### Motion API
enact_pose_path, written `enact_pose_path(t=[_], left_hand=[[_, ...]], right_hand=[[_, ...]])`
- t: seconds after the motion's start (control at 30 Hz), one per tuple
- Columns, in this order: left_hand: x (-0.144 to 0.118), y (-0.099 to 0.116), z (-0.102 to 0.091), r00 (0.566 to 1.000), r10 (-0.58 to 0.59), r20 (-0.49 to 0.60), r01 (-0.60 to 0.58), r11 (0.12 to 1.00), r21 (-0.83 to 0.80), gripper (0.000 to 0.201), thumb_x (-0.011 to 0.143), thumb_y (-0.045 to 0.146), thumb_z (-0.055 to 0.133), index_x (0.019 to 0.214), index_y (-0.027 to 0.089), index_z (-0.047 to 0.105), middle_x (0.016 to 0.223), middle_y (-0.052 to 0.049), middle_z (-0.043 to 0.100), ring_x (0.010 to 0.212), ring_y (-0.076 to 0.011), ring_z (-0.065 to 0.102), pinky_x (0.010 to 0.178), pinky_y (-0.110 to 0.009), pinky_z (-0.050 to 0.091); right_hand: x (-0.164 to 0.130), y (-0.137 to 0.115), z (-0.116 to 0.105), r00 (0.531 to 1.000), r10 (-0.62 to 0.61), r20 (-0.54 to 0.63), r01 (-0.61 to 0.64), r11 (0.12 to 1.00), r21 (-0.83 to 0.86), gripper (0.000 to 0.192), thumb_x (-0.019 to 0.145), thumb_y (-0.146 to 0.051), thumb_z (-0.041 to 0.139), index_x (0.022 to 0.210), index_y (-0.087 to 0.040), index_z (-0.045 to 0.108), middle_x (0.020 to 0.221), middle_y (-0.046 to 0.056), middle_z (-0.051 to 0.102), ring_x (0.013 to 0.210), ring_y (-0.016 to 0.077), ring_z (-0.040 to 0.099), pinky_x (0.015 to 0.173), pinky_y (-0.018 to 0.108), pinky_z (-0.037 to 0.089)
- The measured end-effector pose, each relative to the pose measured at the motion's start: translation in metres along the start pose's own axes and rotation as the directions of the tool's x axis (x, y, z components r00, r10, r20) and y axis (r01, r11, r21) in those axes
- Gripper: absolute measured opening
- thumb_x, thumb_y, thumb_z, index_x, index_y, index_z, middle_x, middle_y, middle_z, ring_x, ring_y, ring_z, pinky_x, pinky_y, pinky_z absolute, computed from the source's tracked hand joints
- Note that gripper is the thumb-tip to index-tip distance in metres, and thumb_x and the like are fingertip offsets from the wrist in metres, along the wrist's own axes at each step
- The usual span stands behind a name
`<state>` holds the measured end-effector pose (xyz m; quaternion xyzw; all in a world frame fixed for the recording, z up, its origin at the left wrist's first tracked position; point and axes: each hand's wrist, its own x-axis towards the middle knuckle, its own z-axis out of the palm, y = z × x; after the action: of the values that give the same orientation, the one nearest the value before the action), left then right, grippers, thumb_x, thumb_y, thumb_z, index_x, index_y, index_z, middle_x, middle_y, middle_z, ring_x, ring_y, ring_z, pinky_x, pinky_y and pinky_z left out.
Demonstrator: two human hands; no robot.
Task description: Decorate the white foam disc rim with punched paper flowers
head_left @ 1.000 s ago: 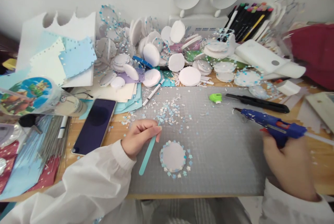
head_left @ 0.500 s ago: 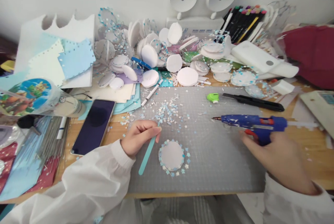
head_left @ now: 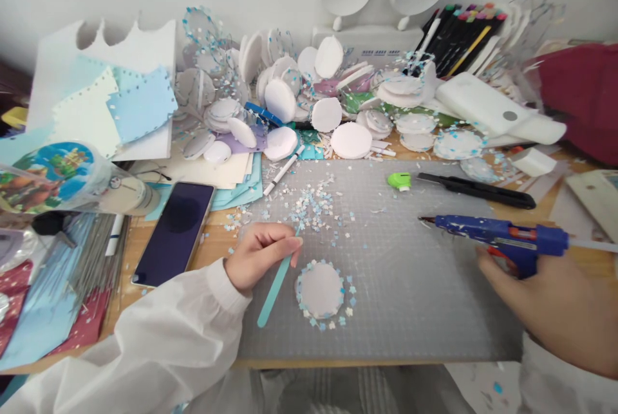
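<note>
My left hand [head_left: 263,254] is closed in a pinch on slim teal tweezers [head_left: 274,291], whose rounded end points down toward me. Just right of it, a round white disc [head_left: 319,290] lies flat on the grey cutting mat [head_left: 400,311], ringed by tiny blue and white paper flowers. More of these flowers [head_left: 313,205] are scattered beyond my left hand. On the right, my right hand [head_left: 545,304] wraps the handle of a blue hot glue gun [head_left: 502,234]. Its nozzle points left above the mat, away from the disc. A glue stick [head_left: 591,244] sticks out of its back.
A black utility knife [head_left: 476,190] and a small green tool [head_left: 399,181] lie behind the glue gun. White discs [head_left: 351,140] and flowered wire rings crowd the back. At left are a phone [head_left: 174,234], a lidded cup [head_left: 72,179] and a bundle of thin wires [head_left: 99,272].
My right hand has moved to the right with the glue gun. My left hand keeps its pinch on the tweezers, nearly unmoved, and the disc lies as before. The view has shifted slightly.
</note>
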<state>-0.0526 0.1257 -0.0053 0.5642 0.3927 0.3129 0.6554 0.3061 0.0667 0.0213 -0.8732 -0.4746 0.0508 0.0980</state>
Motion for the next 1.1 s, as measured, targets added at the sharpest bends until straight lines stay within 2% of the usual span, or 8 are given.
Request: enact_pose_path(t=[0.13, 0.17, 0.27, 0.37, 0.43, 0.53, 0.77, 1.1], left_hand=[[0.0, -0.001, 0.001, 1.0, -0.021, -0.011, 0.021, 1.0, -0.01, 0.046, 0.085, 0.049, 0.054, 0.054, 0.015, 0.056, 0.047, 0.002, 0.038, 0.048, -0.0099, 0.031, 0.049, -0.027, 0.021], [0.001, -0.002, 0.001, 1.0, -0.02, -0.011, 0.02, 1.0, -0.01, 0.046, 0.086, 0.049, 0.053, 0.055, 0.015, 0.055, 0.048, 0.002, 0.037, 0.049, -0.0099, 0.031, 0.049, -0.027, 0.021], [0.001, -0.001, 0.002, 1.0, 0.016, -0.006, -0.016, 1.0, 0.012, 0.048, 0.086, 0.051, 0.051, 0.056, 0.014, 0.054, 0.051, 0.002, 0.041, 0.05, -0.0097, 0.033, 0.051, -0.026, 0.023], [0.002, 0.001, 0.003, 0.999, 0.055, 0.0, -0.055, 0.998, 0.045, 0.049, 0.088, 0.051, 0.049, 0.057, 0.014, 0.054, 0.053, 0.002, 0.044, 0.052, -0.0091, 0.035, 0.052, -0.024, 0.026], [0.002, 0.004, 0.004, 0.998, 0.06, -0.002, -0.059, 0.995, 0.075, 0.048, 0.088, 0.05, 0.049, 0.057, 0.014, 0.054, 0.053, 0.002, 0.043, 0.051, -0.0086, 0.035, 0.051, -0.023, 0.028], [0.001, 0.008, 0.007, 0.998, 0.065, -0.018, -0.062, 0.989, 0.133, 0.047, 0.089, 0.046, 0.049, 0.055, 0.014, 0.053, 0.052, 0.003, 0.043, 0.051, -0.008, 0.036, 0.051, -0.022, 0.029], [0.0, 0.01, 0.011, 0.999, 0.031, 0.027, -0.036, 0.977, 0.211, 0.043, 0.09, 0.04, 0.048, 0.055, 0.014, 0.053, 0.05, 0.002, 0.042, 0.047, -0.0078, 0.035, 0.046, -0.021, 0.028], [0.0, 0.01, 0.012, 0.999, 0.007, 0.049, -0.018, 0.972, 0.234, 0.039, 0.089, 0.033, 0.048, 0.057, 0.013, 0.054, 0.05, 0.002, 0.044, 0.046, -0.0073, 0.034, 0.044, -0.022, 0.027]], right_hand=[[-0.005, -0.021, -0.006, 0.998, 0.035, 0.048, -0.043, 0.983, 0.18, 0.027, 0.055, -0.036, 0.075, 0.054, -0.03, 0.049, 0.048, 0.006, 0.054, 0.047, 0.0232, 0.055, 0.045, 0.036, 0.038], [-0.005, -0.029, -0.005, 0.999, 0.006, 0.041, -0.014, 0.975, 0.22, 0.025, 0.056, -0.038, 0.073, 0.054, -0.029, 0.05, 0.048, 0.006, 0.055, 0.048, 0.0228, 0.055, 0.045, 0.035, 0.038], [-0.002, -0.053, 0.0, 0.987, -0.139, -0.083, 0.156, 0.95, 0.272, 0.023, 0.055, -0.042, 0.066, 0.054, -0.025, 0.05, 0.046, 0.002, 0.053, 0.046, 0.0205, 0.053, 0.047, 0.034, 0.039], [0.003, -0.08, 0.01, 0.933, -0.301, -0.197, 0.349, 0.889, 0.297, 0.021, 0.056, -0.04, 0.061, 0.057, -0.022, 0.05, 0.047, -0.001, 0.052, 0.043, 0.0163, 0.048, 0.047, 0.031, 0.04], [0.004, -0.096, 0.018, 0.901, -0.374, -0.22, 0.43, 0.834, 0.345, 0.018, 0.058, -0.036, 0.06, 0.058, -0.021, 0.05, 0.046, -0.002, 0.051, 0.043, 0.014, 0.046, 0.047, 0.028, 0.039], [0.0, -0.111, 0.03, 0.881, -0.437, -0.182, 0.471, 0.771, 0.429, 0.015, 0.059, -0.033, 0.057, 0.056, -0.021, 0.048, 0.045, -0.003, 0.05, 0.041, 0.0122, 0.044, 0.045, 0.025, 0.038], [-0.009, -0.107, 0.048, 0.888, -0.46, -0.022, 0.409, 0.765, 0.497, 0.013, 0.057, -0.031, 0.056, 0.052, -0.023, 0.047, 0.042, -0.003, 0.05, 0.039, 0.0123, 0.044, 0.041, 0.025, 0.037], [-0.012, -0.107, 0.05, 0.872, -0.489, -0.011, 0.438, 0.769, 0.466, 0.016, 0.06, -0.033, 0.056, 0.052, -0.022, 0.047, 0.044, -0.002, 0.053, 0.04, 0.0139, 0.049, 0.043, 0.026, 0.041]])
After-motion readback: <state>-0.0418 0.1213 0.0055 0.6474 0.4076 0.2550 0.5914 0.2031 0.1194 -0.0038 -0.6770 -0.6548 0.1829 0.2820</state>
